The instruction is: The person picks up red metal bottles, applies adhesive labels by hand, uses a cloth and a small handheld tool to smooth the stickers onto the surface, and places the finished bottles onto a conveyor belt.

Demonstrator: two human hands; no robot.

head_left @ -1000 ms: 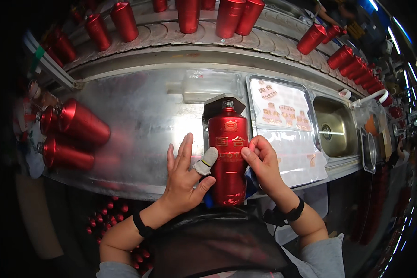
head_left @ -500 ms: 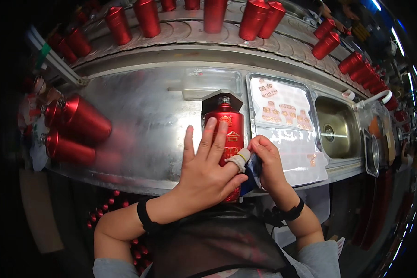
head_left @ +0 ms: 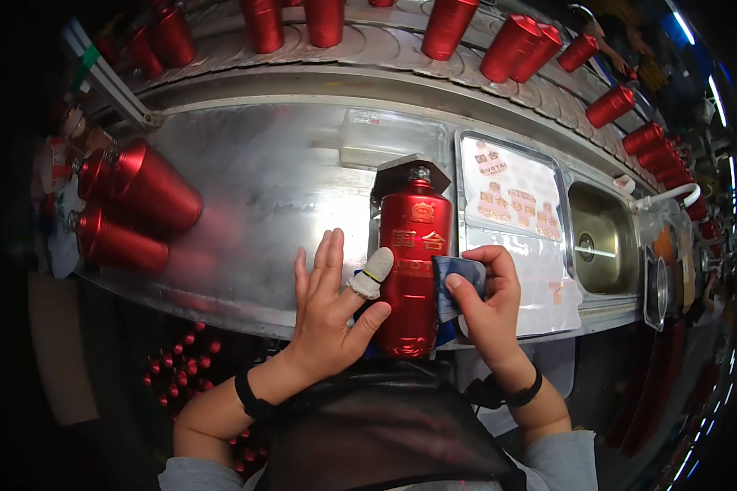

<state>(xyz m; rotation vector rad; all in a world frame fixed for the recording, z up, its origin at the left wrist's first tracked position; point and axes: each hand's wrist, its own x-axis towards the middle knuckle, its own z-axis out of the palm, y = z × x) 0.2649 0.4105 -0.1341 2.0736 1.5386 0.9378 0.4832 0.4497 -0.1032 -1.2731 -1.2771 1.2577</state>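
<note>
A glossy red bottle (head_left: 409, 315) with gold markings lies in front of me, its neck pointing away, against a dark angular holder (head_left: 389, 174). My left hand (head_left: 326, 315) is open at the bottle's left side, fingers spread. A white cover (head_left: 371, 278) with a yellow band wraps its index finger, whose tip is close to the bottle. In my right hand (head_left: 493, 307) a folded blue-grey cloth (head_left: 445, 299) is pinched between thumb and fingers, at the bottle's right side. More blue material shows beneath the bottle's lower end.
A metal tray (head_left: 565, 184) with gold-printed decal sheets (head_left: 512, 204) sits right of the bottle, beside a sink (head_left: 602, 241) with a white tap (head_left: 671, 196). Behind the holder is a clear box (head_left: 393, 141). Several red bottles (head_left: 155, 192) lie left; others stand on a conveyor (head_left: 368, 53).
My left hand has come off the bottle's front to its left side, uncovering the gold markings. The right hand's cloth is now in plain view. Bottles on the conveyor have shifted.
</note>
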